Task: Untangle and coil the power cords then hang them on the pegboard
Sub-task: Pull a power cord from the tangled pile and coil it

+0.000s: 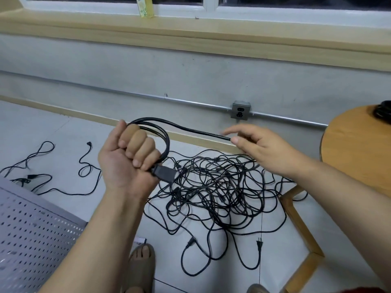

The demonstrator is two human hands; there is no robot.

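At the bottom of my view my sandalled foot (142, 263) stands on the pale floor (228, 278), and the grey pegboard (31, 229) lies flat at my lower left. Just above that, my left hand (129, 159) is closed in a fist around a few loops of thick black cord (167, 142) — the loops arch over my knuckles and the cord's black plug (164, 173) sticks out just below my little finger. One strand runs from the loops off to the right, where my right hand (260, 149) meets it; the thumb and forefinger pinch the strand at its end while the other fingers are spread loose. Beneath and between both hands sits the tangled pile of thin black cords (218, 191) on the floor, with two loose plugs trailing toward me. A separate cord (48, 187) straggles across the floor to the left, well apart from the pile. To the right is a round wooden table (357, 149) — something black sits at its far edge. Beyond, a metal outlet box (240, 111) is fixed to the grey wall (148, 72) under the wooden window sill (190, 37).
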